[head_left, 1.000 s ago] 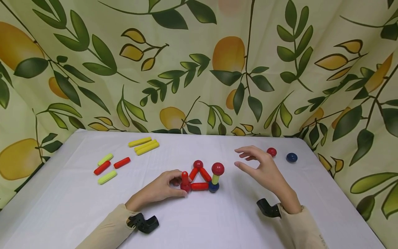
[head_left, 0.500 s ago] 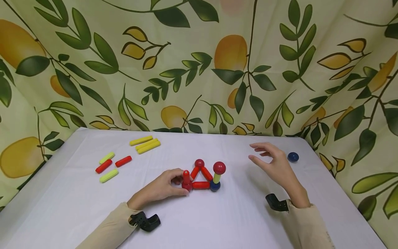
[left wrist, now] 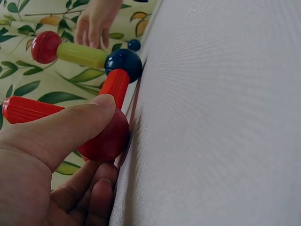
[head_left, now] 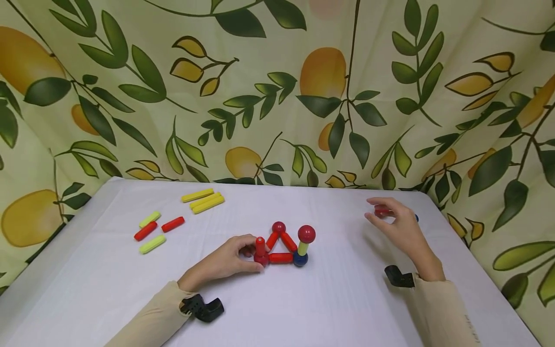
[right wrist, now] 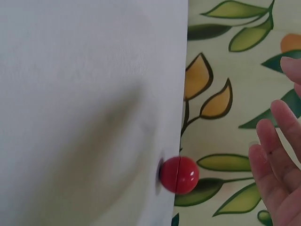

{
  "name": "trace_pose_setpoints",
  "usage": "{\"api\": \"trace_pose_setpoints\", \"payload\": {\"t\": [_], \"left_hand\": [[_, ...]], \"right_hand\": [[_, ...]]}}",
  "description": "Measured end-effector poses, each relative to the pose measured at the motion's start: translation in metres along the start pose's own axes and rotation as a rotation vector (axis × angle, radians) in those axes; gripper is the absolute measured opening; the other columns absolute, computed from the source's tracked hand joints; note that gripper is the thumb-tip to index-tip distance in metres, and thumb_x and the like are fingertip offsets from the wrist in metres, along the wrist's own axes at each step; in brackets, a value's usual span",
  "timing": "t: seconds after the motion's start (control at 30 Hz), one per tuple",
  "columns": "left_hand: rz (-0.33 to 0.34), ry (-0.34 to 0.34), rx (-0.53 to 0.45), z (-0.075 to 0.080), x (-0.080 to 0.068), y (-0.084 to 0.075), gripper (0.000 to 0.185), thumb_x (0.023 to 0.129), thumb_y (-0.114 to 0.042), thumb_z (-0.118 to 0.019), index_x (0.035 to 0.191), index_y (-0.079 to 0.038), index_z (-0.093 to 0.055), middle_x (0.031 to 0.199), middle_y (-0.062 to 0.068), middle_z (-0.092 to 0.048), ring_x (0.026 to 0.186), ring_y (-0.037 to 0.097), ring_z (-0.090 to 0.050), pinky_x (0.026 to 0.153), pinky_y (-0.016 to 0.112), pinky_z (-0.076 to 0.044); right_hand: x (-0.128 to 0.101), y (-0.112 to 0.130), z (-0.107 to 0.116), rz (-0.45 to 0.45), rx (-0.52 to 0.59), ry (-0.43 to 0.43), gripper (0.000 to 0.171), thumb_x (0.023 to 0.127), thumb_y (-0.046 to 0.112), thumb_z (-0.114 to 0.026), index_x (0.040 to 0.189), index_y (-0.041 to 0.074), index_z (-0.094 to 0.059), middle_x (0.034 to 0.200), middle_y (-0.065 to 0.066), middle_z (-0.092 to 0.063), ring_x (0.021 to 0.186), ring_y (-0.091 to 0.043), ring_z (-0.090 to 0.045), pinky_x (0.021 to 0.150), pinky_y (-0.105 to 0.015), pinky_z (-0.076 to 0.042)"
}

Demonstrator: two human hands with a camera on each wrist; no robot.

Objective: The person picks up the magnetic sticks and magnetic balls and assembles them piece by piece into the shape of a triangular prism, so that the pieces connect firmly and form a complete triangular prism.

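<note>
My left hand (head_left: 227,260) holds a red ball (left wrist: 108,139) at the near left corner of a triangle of red rods, thumb on one side and fingers on the other. An upright red rod (head_left: 260,246) rises from that ball. The far corner is another red ball (head_left: 279,227). On the dark blue corner ball (head_left: 300,259) stands a lime rod (head_left: 303,248) topped by a red ball (head_left: 307,233). Over at the right, my right hand (head_left: 401,224) hovers with parted fingers near a loose red ball (right wrist: 179,175), which the right wrist view shows apart from the fingers.
Behind the right hand, a loose blue ball (head_left: 417,218) is mostly hidden. Several yellow rods (head_left: 208,204) lie at the back left. Loose red rods (head_left: 173,224) and lime rods (head_left: 152,244) lie nearer. A patterned curtain (head_left: 260,96) hangs behind the white table (head_left: 329,308).
My right hand has moved right, from beside the built triangle to the loose red ball. The left hand keeps its hold on the corner ball.
</note>
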State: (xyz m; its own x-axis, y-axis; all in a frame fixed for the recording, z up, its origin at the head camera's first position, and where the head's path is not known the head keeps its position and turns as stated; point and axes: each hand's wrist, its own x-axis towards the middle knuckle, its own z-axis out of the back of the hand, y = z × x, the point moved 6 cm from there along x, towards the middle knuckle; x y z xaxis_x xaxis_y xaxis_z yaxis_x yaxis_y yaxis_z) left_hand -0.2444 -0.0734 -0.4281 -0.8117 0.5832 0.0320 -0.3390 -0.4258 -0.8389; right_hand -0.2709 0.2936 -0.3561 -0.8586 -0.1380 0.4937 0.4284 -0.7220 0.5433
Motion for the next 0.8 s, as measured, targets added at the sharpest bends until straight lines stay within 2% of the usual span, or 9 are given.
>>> {"api": "trace_pose_setpoints", "payload": {"t": [0.1, 0.27, 0.33, 0.43, 0.5, 0.57, 0.73, 0.8], "left_hand": [[0.001, 0.008, -0.006, -0.001, 0.0, 0.0, 0.03, 0.085, -0.025, -0.078, 0.113, -0.02, -0.067, 0.1, -0.005, -0.063, 0.095, 0.014, -0.057, 0.085, 0.022, -0.048], [-0.007, 0.011, -0.008, -0.001, 0.001, -0.002, 0.03, 0.085, -0.024, -0.078, 0.113, -0.02, -0.067, 0.1, -0.005, -0.063, 0.095, 0.014, -0.056, 0.085, 0.022, -0.048], [-0.007, 0.01, -0.009, -0.001, 0.001, -0.002, 0.031, 0.085, -0.024, -0.078, 0.113, -0.02, -0.067, 0.1, -0.005, -0.063, 0.095, 0.013, -0.056, 0.085, 0.022, -0.048], [-0.005, 0.009, -0.008, -0.001, 0.001, -0.002, 0.031, 0.085, -0.023, -0.078, 0.114, -0.019, -0.067, 0.101, -0.005, -0.063, 0.094, 0.013, -0.056, 0.085, 0.021, -0.048], [-0.008, 0.008, -0.01, -0.001, 0.001, -0.002, 0.031, 0.085, -0.023, -0.078, 0.114, -0.019, -0.068, 0.101, -0.005, -0.063, 0.094, 0.013, -0.056, 0.085, 0.021, -0.048], [-0.011, 0.007, -0.01, -0.001, 0.0, -0.002, 0.031, 0.085, -0.024, -0.078, 0.113, -0.019, -0.068, 0.1, -0.005, -0.063, 0.094, 0.013, -0.056, 0.085, 0.021, -0.048], [-0.013, 0.001, -0.002, 0.0, 0.0, 0.0, 0.03, 0.085, -0.025, -0.078, 0.112, -0.02, -0.068, 0.099, -0.005, -0.063, 0.093, 0.012, -0.057, 0.085, 0.021, -0.048], [-0.01, -0.002, 0.001, 0.0, 0.0, 0.0, 0.03, 0.084, -0.025, -0.078, 0.112, -0.02, -0.068, 0.098, -0.006, -0.063, 0.093, 0.012, -0.057, 0.084, 0.021, -0.048]], "right_hand": [[-0.001, -0.01, 0.005, -0.012, -0.014, -0.016, 0.037, 0.084, 0.005, -0.077, 0.119, 0.001, -0.067, 0.107, -0.02, -0.07, 0.087, 0.006, -0.056, 0.08, -0.001, -0.043], [-0.003, -0.025, 0.013, -0.048, -0.044, -0.022, 0.037, 0.085, 0.006, -0.077, 0.12, 0.0, -0.067, 0.112, -0.023, -0.069, 0.093, 0.016, -0.051, 0.079, 0.0, -0.04], [-0.004, -0.03, 0.015, -0.067, -0.062, -0.006, 0.037, 0.085, 0.008, -0.077, 0.12, 0.0, -0.066, 0.114, -0.023, -0.068, 0.097, 0.005, -0.056, 0.079, 0.001, -0.039], [-0.007, -0.038, 0.017, -0.095, -0.086, 0.021, 0.038, 0.086, 0.01, -0.076, 0.121, 0.0, -0.065, 0.119, -0.023, -0.066, 0.105, -0.021, -0.06, 0.082, -0.003, -0.042], [-0.007, -0.043, 0.018, -0.102, -0.102, 0.032, 0.037, 0.087, 0.01, -0.076, 0.121, 0.0, -0.065, 0.121, -0.024, -0.064, 0.107, -0.034, -0.058, 0.083, -0.008, -0.046], [-0.008, -0.048, 0.02, -0.109, -0.109, 0.04, 0.036, 0.088, 0.01, -0.074, 0.121, -0.001, -0.065, 0.122, -0.027, -0.063, 0.11, -0.04, -0.056, 0.09, -0.027, -0.051], [-0.007, -0.056, 0.022, -0.141, -0.116, 0.077, 0.036, 0.091, 0.011, -0.07, 0.123, -0.003, -0.063, 0.126, -0.031, -0.059, 0.119, -0.046, -0.051, 0.094, -0.062, -0.041], [-0.006, -0.061, 0.023, -0.154, -0.119, 0.093, 0.036, 0.091, 0.011, -0.07, 0.123, -0.004, -0.062, 0.127, -0.031, -0.058, 0.122, -0.048, -0.049, 0.096, -0.064, -0.039]]}}
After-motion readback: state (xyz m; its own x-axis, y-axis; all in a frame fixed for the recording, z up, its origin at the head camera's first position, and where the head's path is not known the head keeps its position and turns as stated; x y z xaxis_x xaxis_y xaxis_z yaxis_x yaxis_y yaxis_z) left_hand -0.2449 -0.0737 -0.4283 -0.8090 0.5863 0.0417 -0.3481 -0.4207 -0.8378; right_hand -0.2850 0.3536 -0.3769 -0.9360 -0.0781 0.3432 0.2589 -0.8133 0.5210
